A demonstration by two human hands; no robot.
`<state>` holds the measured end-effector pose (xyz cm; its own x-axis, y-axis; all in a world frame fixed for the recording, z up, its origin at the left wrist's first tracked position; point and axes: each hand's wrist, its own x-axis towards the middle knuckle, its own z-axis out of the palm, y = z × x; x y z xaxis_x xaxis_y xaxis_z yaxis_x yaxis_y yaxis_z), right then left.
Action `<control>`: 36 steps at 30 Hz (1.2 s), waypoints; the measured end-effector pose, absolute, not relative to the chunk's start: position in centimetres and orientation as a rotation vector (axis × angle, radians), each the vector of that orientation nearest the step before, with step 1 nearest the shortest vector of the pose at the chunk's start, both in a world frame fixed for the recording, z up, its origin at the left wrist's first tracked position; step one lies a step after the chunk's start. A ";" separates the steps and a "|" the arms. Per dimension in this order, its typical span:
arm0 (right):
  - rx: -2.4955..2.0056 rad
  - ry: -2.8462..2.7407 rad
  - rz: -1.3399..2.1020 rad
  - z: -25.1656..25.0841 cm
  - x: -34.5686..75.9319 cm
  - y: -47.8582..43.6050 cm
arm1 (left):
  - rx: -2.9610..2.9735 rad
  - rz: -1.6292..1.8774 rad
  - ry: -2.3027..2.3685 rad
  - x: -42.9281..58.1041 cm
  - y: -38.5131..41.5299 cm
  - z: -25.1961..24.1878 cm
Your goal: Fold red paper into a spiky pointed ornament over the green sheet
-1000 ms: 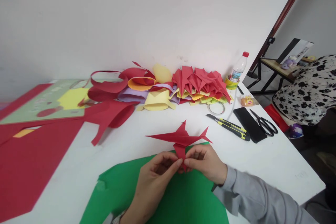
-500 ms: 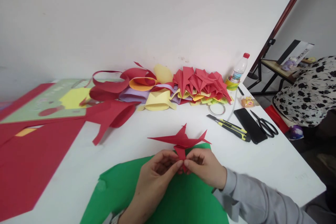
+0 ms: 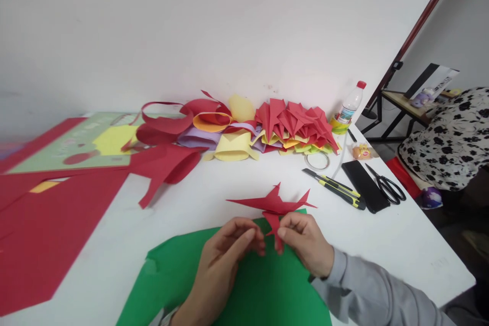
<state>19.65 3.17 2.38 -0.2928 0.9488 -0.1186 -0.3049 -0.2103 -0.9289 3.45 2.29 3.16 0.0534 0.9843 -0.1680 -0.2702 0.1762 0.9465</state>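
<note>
A folded red paper airplane figure [image 3: 280, 206], with a long pointed nose and raised tail, is held above the green paper sheet [image 3: 263, 280]. My right hand [image 3: 307, 244] pinches the narrow strip under its body between thumb and fingers. Just left of that strip, my left hand [image 3: 233, 247] has curled fingers with a gap between thumb and fingertips, and nothing is in them. The figure's nose points left. Part of the strip's lower end is covered by the right fingers.
Behind lie folded red paper pieces [image 3: 294, 117], a yellow paper roll [image 3: 231, 147] and a red paper cutout [image 3: 164, 163]. To the right are a utility knife [image 3: 336, 188], a black phone [image 3: 364, 186], scissors [image 3: 387, 186], a tape roll [image 3: 317, 161] and a bottle [image 3: 347, 107].
My left hand has let go of the paper figure's lower strip and its fingers have come apart. The right hand keeps hold, with the figure shifted slightly right.
</note>
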 end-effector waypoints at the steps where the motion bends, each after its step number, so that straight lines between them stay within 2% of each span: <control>1: -0.864 -0.949 1.731 2.5 19.8 3.3 | 0.879 1.216 1.095 3.3 2.4 3.1; 7: -0.584 -0.564 2.004 4.4 20.3 2.8 | 0.679 1.272 1.116 3.3 3.5 3.2; 15: -0.562 -0.489 2.197 5.1 21.5 2.0 | 0.969 1.248 1.125 2.0 4.3 3.8; 23: -0.202 -0.629 2.036 6.8 25.5 3.4 | 0.650 1.164 0.997 2.1 3.9 6.2; 26: -0.322 -0.570 1.866 6.7 26.9 4.9 | 0.564 1.080 0.907 2.2 3.4 6.8; 30: -0.827 -0.816 1.561 4.9 26.0 6.5 | 0.463 1.024 0.806 2.5 2.8 6.8; 36: -0.918 -1.231 1.539 3.1 21.0 3.9 | 0.446 0.952 0.662 3.2 2.1 6.1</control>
